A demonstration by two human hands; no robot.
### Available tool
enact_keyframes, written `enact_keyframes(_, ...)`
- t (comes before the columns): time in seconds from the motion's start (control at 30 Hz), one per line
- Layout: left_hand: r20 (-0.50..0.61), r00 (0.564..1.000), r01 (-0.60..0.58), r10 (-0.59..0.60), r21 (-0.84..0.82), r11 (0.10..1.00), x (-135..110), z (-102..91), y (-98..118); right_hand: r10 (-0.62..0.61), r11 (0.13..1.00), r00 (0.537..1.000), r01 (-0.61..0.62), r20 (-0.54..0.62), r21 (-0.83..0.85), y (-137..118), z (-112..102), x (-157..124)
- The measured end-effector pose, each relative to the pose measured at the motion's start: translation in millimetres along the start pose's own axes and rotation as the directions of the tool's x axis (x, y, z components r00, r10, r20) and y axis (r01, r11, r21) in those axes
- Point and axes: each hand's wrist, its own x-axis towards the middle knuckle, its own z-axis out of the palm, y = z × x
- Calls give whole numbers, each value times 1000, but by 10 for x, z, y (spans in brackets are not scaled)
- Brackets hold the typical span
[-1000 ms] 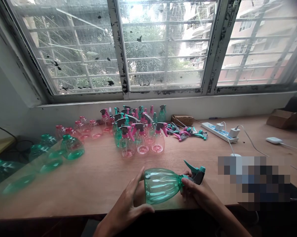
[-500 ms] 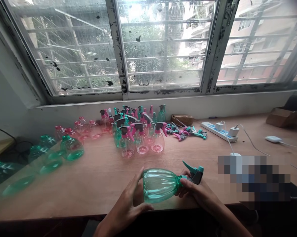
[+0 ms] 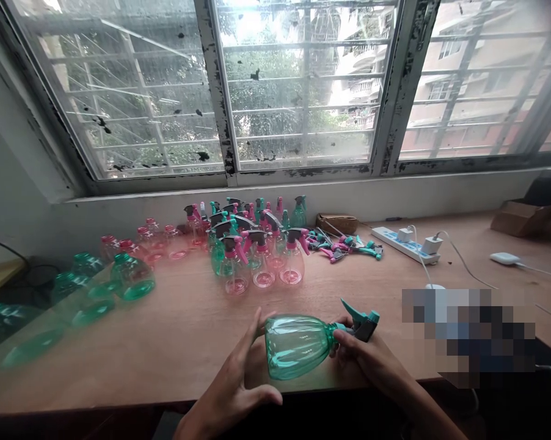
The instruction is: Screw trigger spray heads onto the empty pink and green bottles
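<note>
Our left hand (image 3: 235,376) now spreads wider beside the bottle (image 3: 296,347) our right hand (image 3: 358,351) holds; window (image 3: 298,91) above wooden table (image 3: 175,342); pixelated patch (image 3: 479,333), lower right.

It looks like a small workroom: spray bottles (image 3: 292,269) with tops fitted crowd the wooden surface (image 3: 179,342) near twelve o'clock, topless bottles (image 3: 132,278) stand between ten and eleven, loose spray tops (image 3: 342,249) lie heaped just past twelve, and a power strip (image 3: 401,243) sits around one. Beyond runs a barred window (image 3: 298,110) with a flaking frame.
</note>
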Motion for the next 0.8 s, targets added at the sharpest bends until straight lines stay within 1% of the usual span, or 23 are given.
enact_keyframes(0.07,-6,1000,8,-7,16,1000,13,-10,18,4,1000,1000,-4,11,-28,-8,-7,-1)
enact_keyframes(0.17,-7,1000,6,-6,69,998,33,-8,3,11,1000,1000,-11,11,12,-7,-10,-4)
enact_keyframes(0.37,-15,999,-48,49,43,998,26,30,-87,-10,1000,1000,10,14,29,49,-37,11)
enact_keyframes(0.47,-22,1000,5,-4,40,999,21,23,-62,-8,1000,999,8,50,12,54,-42,12)
enact_keyframes(0.53,-33,999,40,-38,72,997,24,14,-23,3,1000,998,-2,64,-5,42,-36,6)
enact_keyframes(0.63,-34,999,34,-30,112,993,36,20,22,13,1000,999,-13,53,-2,24,-21,-2)
enact_keyframes(0.8,-38,999,-16,15,-23,1000,44,63,8,21,1000,999,-21,29,10,28,-17,4)
